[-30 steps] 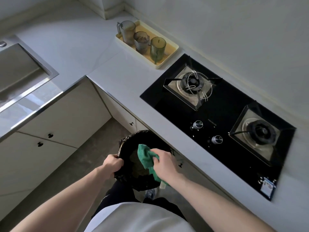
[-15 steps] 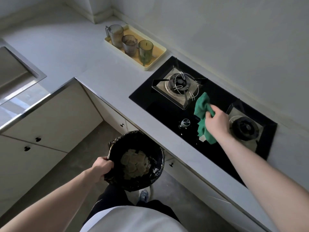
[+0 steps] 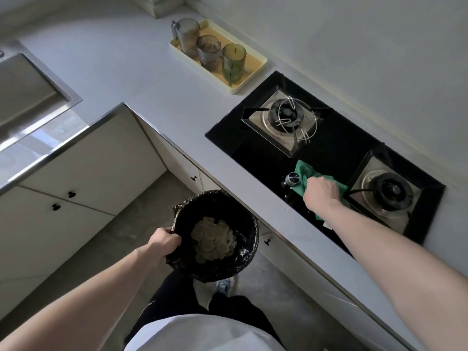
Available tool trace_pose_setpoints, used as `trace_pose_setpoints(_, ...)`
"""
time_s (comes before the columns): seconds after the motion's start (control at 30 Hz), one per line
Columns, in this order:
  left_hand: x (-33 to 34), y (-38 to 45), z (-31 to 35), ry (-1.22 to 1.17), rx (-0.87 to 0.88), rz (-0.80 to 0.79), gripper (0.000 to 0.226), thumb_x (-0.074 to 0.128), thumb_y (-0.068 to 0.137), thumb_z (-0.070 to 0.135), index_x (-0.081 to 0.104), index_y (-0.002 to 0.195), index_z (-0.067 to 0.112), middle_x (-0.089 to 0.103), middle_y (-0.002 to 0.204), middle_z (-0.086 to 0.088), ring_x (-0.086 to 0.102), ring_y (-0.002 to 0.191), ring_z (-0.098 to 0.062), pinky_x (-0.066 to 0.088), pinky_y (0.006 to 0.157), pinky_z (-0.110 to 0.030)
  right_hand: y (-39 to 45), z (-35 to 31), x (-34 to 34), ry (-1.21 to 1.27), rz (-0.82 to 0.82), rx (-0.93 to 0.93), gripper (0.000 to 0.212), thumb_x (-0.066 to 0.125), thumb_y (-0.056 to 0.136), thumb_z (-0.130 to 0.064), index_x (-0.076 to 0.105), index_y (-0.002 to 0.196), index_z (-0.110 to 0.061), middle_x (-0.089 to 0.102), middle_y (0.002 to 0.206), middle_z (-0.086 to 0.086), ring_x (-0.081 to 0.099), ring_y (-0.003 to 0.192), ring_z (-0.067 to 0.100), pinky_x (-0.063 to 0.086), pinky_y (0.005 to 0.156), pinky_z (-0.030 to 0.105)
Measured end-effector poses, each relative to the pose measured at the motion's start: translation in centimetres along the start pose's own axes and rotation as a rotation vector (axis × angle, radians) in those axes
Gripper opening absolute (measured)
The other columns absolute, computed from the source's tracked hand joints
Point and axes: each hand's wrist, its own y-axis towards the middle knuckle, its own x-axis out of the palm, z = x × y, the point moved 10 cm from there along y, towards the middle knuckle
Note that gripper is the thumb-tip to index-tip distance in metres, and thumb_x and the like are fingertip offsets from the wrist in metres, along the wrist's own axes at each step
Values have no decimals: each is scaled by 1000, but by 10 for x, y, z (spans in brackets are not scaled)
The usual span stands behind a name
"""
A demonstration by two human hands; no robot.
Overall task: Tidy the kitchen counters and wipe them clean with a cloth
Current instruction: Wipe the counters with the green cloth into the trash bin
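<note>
Head view: right hand [image 3: 321,191] fingers curl on green cloth [image 3: 302,171] to scrub hob [image 3: 255,138]; left hand [image 3: 164,241] fingers grip bin [image 3: 249,259] rim for crumbs, I guess.

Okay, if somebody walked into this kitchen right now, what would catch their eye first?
Probably the green cloth, bright against the black stove, pressed down between the two burners by the right hand. Next, the black bin of scraps that the left hand holds below the counter edge, then the yellow tray of cups by the wall.

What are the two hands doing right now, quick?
Left hand: closed, holding the bin by its rim.
Right hand: closed on the cloth, on the stove.
</note>
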Motion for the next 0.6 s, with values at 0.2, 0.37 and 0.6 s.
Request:
trace_pose_setpoints(0.2,7,-1,0,14,17,-42,22,60,65,9,77,76,18,73,72,-8,70,69,-27,58,61,-31,-19,-7,23,-74,77,-60,8,56,95,-24,64,91,-25,70,96,-4,61,108,20,19,121,49)
trace_pose_setpoints(0.37,15,-10,10,25,31,-57,19,59,70,6,75,79,12,69,70,-8,66,64,-25,52,52,-24,-38,-27,25,-50,120,-114,12,55,97,-27,67,99,-27,71,100,-6,58,117,17,8,125,48)
trace_pose_setpoints(0.6,21,-19,16,17,34,-55,18,58,78,1,71,75,13,56,58,-2,50,47,-18,32,36,-13,-127,-143,35,327,40,-414,40,55,94,-17,63,129,-35,68,129,-8,65,115,20,44,105,37)
